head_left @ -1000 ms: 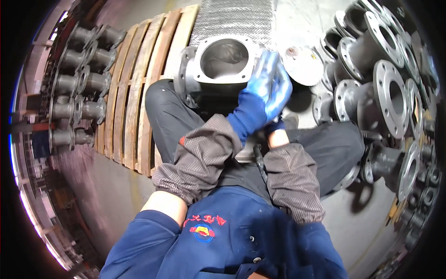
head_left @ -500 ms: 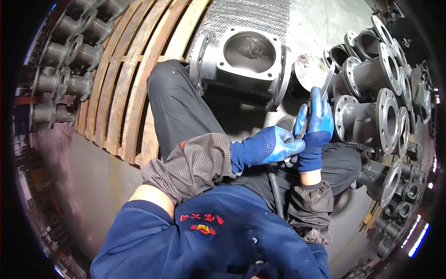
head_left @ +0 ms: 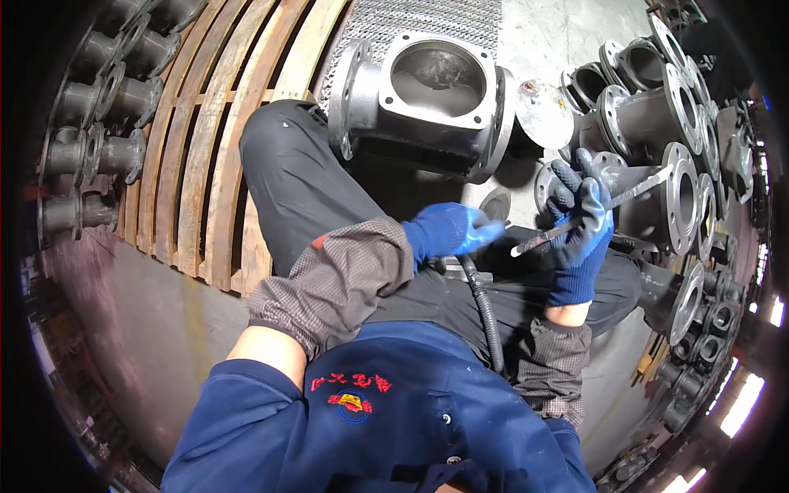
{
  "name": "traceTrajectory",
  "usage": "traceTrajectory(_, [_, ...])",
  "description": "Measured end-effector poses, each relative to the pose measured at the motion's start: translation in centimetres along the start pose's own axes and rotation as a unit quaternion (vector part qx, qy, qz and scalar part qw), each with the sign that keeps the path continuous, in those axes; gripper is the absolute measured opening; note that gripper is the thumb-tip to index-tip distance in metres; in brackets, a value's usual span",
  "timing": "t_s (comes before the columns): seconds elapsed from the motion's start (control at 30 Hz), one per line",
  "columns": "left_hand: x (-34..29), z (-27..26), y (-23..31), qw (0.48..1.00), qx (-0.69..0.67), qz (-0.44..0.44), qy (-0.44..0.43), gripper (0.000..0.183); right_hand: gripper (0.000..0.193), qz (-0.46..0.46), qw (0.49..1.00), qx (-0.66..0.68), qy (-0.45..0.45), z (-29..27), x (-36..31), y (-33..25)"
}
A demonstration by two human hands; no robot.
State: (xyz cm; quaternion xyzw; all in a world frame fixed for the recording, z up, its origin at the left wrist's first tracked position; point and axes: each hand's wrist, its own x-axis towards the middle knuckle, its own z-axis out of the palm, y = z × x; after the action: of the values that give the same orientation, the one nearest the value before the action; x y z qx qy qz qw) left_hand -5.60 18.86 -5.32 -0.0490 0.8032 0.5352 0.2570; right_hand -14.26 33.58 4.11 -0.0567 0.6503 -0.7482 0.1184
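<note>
My right hand (head_left: pixel 585 218), in a blue glove with a darker coating, grips a long flat metal strip (head_left: pixel 633 191). The strip slants from near my lap up toward the flanged pipes on the right. My left hand (head_left: pixel 454 232), in a matching glove, is a little left of the strip's lower end and apart from it. Its fingers look curled together and slightly blurred; what they hold, if anything, is hidden. A black ribbed hose (head_left: pixel 483 316) runs up across my lap to just under that hand. Ahead of me is a grey flanged valve body (head_left: pixel 427 135) with a wide round opening.
Several flanged pipe pieces (head_left: pixel 645 123) crowd the right side, beside a pale round disc (head_left: pixel 544 115). A wooden pallet (head_left: pixel 197 168) lies to the left, with more pipe fittings (head_left: pixel 78 156) stacked beyond it. A patterned metal sheet (head_left: pixel 444 18) lies behind the valve body.
My left hand has come off the strip and moved left. My right hand has turned and closed around the strip, which has swung from steep to a shallower slant toward the right.
</note>
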Motion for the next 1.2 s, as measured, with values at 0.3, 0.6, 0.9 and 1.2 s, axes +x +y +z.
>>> traceTrajectory(0.3, [7.3,8.7,-10.6,0.986,0.029,0.016,-0.164,0.039,0.055,0.131,0.991,-0.011,0.013,-3.0,1.2,6.1])
traceTrajectory(0.6, [6.2,8.3,-4.0,0.925,-0.357,-0.073,-0.105,0.026,0.065,0.083,0.986,-0.092,0.111,-4.8,-0.7,3.1])
traceTrajectory(0.9, [-5.8,4.5,10.3,0.931,-0.095,0.322,0.145,0.049,0.052,-0.09,0.932,-0.349,-0.027,-5.8,-5.9,-4.3])
traceTrajectory(1.2, [-8.3,0.5,8.1,0.924,-0.124,0.343,0.115,0.02,0.029,-0.092,0.938,-0.276,-0.19,-2.9,-6.2,-2.7])
